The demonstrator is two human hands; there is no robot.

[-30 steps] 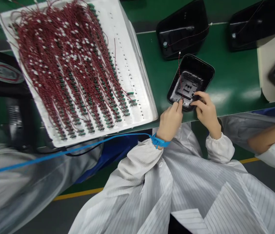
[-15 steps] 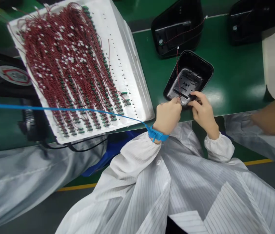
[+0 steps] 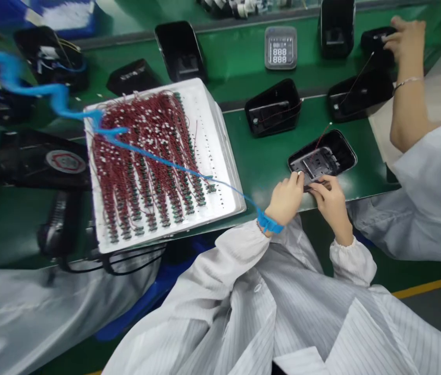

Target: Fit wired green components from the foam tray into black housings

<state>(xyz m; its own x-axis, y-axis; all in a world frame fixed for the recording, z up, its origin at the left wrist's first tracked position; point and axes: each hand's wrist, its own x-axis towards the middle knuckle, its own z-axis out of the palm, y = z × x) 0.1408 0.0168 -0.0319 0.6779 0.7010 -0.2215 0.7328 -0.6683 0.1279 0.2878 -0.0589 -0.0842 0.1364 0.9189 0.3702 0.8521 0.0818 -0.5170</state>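
Far beyond our fingertips, a grey display unit (image 3: 280, 48) showed white digits, two large rows reading 888, with smaller marks above too tiny to make out. Well left of our fingers, a black machine (image 3: 21, 156) bore an oval label (image 3: 66, 161), pale with a red emblem; its lettering was too blurred to read.

Our left hand (image 3: 286, 198), a blue strap (image 3: 269, 223) around its wrist, reached forward, fingers bunched narrowly at the near end of an open black casing (image 3: 341, 147). Our right hand (image 3: 330, 202) bent inward beside it, fingers curled at the same near edge. We could not tell whether either hand pinched anything. The casing lay just beyond our fingers, tilted, a thin red wire (image 3: 322, 136) rising from inside. Left of our fingers sat a white foam tray (image 3: 220, 156) of red-wired parts (image 3: 146, 151).
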